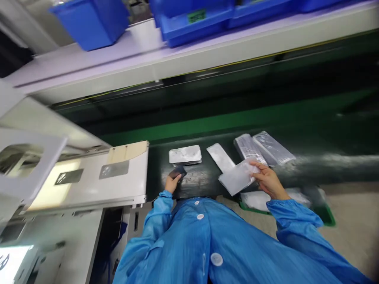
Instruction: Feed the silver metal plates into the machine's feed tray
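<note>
My left hand [172,183] clasps a dark block [179,171] below the white stack [185,154]. Right of it, my right hand [269,179] pinches a sleeve [237,177], likely steadying it.

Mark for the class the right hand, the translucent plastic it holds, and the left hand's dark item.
Right hand [269,181]: head view, hand's middle.
Translucent plastic [237,177]: head view, its middle.
Dark item [178,171]: head view, visible face.

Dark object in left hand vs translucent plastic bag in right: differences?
Colour: the dark object is near black; the translucent plastic bag is whitish.
Size: the dark object looks smaller; the translucent plastic bag spreads wider.
Overlap: the translucent plastic bag covers one end of a pale strip; the dark object doesn't.
Shared: both are held in hands.
</note>
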Demonstrator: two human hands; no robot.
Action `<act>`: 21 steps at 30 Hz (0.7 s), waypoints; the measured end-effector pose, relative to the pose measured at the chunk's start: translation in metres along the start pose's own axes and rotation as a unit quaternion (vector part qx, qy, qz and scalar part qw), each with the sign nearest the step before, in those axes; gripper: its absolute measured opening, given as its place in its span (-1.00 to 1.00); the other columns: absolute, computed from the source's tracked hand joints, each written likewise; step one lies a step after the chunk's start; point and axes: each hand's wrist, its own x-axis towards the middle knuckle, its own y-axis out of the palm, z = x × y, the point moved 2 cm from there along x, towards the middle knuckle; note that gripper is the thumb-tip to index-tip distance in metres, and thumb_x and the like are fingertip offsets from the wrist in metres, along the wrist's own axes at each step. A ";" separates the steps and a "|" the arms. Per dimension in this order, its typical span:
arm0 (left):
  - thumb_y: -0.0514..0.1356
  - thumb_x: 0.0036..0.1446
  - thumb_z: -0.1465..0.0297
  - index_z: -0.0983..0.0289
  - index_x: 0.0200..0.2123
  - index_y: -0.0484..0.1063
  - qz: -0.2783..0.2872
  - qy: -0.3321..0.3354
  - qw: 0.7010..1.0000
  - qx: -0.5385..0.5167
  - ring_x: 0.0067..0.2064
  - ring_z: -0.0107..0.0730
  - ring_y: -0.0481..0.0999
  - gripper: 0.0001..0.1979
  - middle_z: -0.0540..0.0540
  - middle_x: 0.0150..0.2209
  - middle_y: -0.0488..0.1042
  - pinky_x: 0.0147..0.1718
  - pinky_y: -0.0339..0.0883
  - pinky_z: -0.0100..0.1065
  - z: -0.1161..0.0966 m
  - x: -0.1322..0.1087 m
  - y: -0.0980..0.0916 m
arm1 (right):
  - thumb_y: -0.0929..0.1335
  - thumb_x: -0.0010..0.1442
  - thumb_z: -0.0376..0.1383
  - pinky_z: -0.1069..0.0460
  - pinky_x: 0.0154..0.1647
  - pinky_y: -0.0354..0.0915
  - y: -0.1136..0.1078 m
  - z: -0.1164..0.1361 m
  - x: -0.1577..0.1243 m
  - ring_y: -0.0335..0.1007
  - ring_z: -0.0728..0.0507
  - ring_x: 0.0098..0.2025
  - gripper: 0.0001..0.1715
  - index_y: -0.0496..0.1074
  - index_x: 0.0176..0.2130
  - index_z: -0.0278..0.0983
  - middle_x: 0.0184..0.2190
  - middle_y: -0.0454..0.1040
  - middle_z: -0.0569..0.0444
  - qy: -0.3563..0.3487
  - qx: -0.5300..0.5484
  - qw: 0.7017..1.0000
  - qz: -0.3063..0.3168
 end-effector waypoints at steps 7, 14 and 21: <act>0.34 -0.22 0.26 0.34 -0.45 0.51 -0.020 0.012 0.999 0.041 -0.14 -0.13 0.55 -0.73 0.17 -0.36 0.59 0.01 0.30 -0.12 0.007 -0.001 0.010 | 0.42 -0.37 -0.29 0.04 -0.56 0.26 -0.112 -0.128 -0.078 0.28 -0.05 -0.61 -0.66 0.42 -0.44 -0.27 -0.65 0.37 0.18 0.299 -0.002 0.946 -0.127; 0.37 -0.27 0.30 0.34 -0.43 0.52 -0.063 -0.017 0.998 0.023 -0.21 -0.20 0.57 -0.71 0.12 -0.39 0.58 -0.03 0.36 -0.15 0.010 -0.016 0.023 | 0.30 -0.19 -0.32 -0.03 -0.43 0.27 -0.129 -0.216 -0.085 0.31 -0.14 -0.51 -0.54 0.48 -0.22 -0.41 -0.62 0.35 0.10 0.366 -0.150 0.890 -0.227; 0.42 -0.35 0.28 0.35 -0.45 0.51 -0.102 -0.048 0.993 -0.032 -0.27 -0.22 0.57 -0.66 0.10 -0.41 0.58 -0.09 0.40 -0.09 0.004 -0.032 0.029 | 0.34 0.01 -0.37 -0.36 0.12 -0.04 -0.108 -0.229 -0.074 -0.13 -0.47 0.25 -0.53 0.41 -0.03 -0.38 0.23 0.06 -0.30 0.347 -0.324 0.861 -0.185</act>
